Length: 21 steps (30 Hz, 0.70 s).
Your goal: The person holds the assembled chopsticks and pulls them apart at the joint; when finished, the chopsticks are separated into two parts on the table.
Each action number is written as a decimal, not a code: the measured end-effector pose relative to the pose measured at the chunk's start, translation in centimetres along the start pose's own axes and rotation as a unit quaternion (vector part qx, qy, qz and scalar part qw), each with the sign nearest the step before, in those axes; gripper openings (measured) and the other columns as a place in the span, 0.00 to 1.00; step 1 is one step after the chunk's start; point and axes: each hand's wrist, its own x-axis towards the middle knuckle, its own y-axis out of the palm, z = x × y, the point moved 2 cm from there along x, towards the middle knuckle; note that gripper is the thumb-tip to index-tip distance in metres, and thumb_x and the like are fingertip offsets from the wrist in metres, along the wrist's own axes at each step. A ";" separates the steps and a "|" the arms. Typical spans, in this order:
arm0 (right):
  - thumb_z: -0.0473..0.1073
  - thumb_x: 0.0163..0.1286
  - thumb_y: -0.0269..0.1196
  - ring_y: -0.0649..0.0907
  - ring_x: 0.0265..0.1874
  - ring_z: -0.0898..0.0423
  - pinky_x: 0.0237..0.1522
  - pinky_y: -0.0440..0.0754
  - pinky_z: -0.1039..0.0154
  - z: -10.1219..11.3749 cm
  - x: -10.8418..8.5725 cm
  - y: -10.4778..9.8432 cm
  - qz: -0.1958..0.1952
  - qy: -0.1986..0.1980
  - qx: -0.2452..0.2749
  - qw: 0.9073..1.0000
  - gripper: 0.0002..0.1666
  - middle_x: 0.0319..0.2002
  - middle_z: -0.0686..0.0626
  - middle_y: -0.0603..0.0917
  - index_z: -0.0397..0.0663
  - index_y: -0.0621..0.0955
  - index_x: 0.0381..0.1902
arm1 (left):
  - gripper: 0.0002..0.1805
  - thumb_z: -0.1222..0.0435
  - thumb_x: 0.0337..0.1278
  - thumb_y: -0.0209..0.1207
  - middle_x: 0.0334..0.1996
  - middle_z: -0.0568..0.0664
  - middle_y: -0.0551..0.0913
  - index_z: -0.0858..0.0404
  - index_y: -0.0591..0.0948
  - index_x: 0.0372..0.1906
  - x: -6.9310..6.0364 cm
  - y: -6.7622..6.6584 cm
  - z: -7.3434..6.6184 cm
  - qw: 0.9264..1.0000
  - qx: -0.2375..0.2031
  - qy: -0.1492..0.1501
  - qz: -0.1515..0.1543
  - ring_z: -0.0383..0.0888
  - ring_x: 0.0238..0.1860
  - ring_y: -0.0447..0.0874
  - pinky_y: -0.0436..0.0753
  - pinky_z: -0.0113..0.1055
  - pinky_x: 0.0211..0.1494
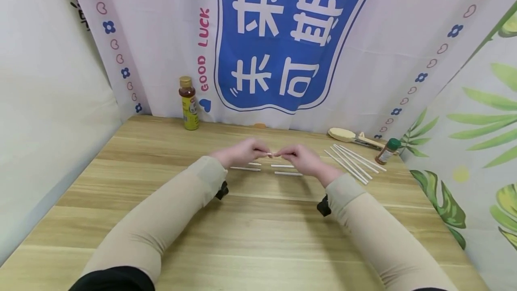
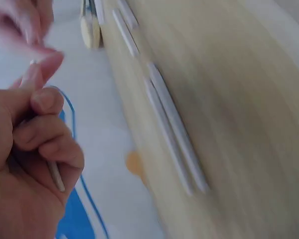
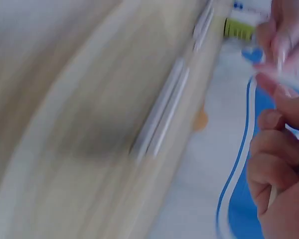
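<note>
In the head view I see the left hand and right hand meeting over the table, near short white sticks; longer white sticks lie to the right. From the left wrist, the left hand curls round a pale stick. From the right wrist, the right hand grips a stick piece; same stick or another, I can't tell. I judge it light, stiff, probably brittle: best held gently near both ends.
</note>
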 end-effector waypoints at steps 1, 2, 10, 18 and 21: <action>0.33 0.75 0.55 0.82 0.50 0.49 0.54 0.77 0.52 -0.3 -0.3 -0.5 -0.003 0.006 -0.005 1.000 0.14 0.50 0.41 0.84 0.38 0.84 0.53 | 0.11 0.72 0.71 0.52 0.43 0.63 0.84 0.73 0.84 0.47 -0.4 -0.4 0.5 1.000 -0.003 -0.021 -0.009 0.56 0.45 0.81 0.77 0.41 0.51; 0.33 0.76 0.53 0.82 0.49 0.47 0.54 0.76 0.51 -0.7 -0.5 -1.1 -0.005 0.018 -0.008 1.000 0.17 0.50 0.40 0.84 0.38 0.81 0.57 | 0.13 0.73 0.72 0.50 0.45 0.63 0.84 0.73 0.82 0.51 -0.7 -0.7 1.0 0.999 -0.001 -0.043 -0.016 0.57 0.46 0.80 0.77 0.43 0.52; 0.33 0.77 0.52 0.78 0.31 0.50 0.36 0.75 0.56 -2.1 0.1 -2.2 -0.053 0.085 -0.023 0.995 0.08 0.30 0.45 0.81 0.34 0.76 0.47 | 0.08 0.75 0.70 0.51 0.26 0.52 0.78 0.71 0.80 0.45 -0.9 -1.6 3.5 0.987 0.037 -0.147 -0.054 0.43 0.28 0.73 0.74 0.36 0.35; 0.35 0.69 0.64 0.77 0.31 0.52 0.38 0.76 0.56 -2.6 2.9 0.0 -0.058 0.083 -0.083 0.991 0.05 0.30 0.48 0.80 0.43 0.79 0.32 | 0.06 0.67 0.61 0.64 0.27 0.48 0.81 0.63 0.83 0.28 0.1 -0.7 4.3 0.977 0.130 -0.159 -0.051 0.45 0.31 0.76 0.77 0.41 0.39; 0.34 0.68 0.64 0.77 0.31 0.53 0.37 0.75 0.57 -2.9 3.7 1.0 -0.040 0.069 -0.096 0.992 0.07 0.29 0.49 0.78 0.44 0.78 0.30 | 0.07 0.68 0.61 0.63 0.27 0.47 0.82 0.62 0.85 0.27 0.4 -0.2 4.5 0.977 0.142 -0.158 -0.033 0.45 0.32 0.77 0.77 0.40 0.42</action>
